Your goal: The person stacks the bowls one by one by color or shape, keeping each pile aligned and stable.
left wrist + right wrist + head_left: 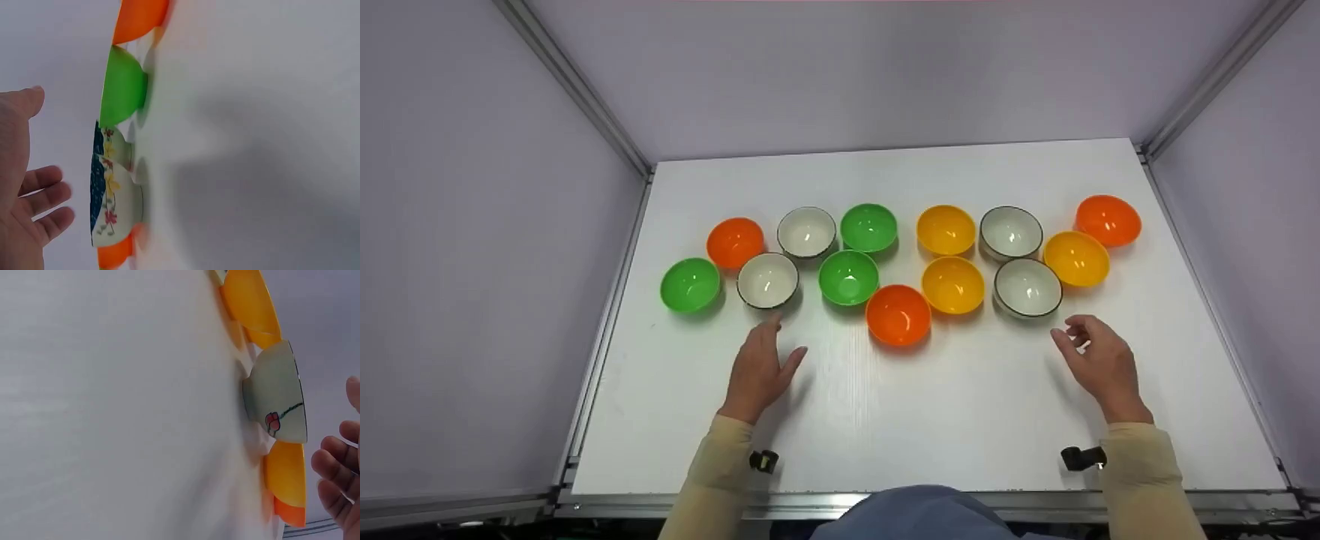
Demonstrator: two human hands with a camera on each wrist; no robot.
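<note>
Both hands, left and right, hover loose and empty near white bowls, wrist views cropping their fingers.

bright, even light; soft shadows (wrist views blurred).

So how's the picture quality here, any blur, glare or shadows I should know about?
Head view: sharp and evenly lit; small glare spots inside the bowls, such as the orange bowl; soft shadows beside the left hand and right hand. Left wrist view: turned sideways, bowl edges smeared, broad soft shadow on the table. Right wrist view: also sideways, the yellow bowls blurred.
</note>
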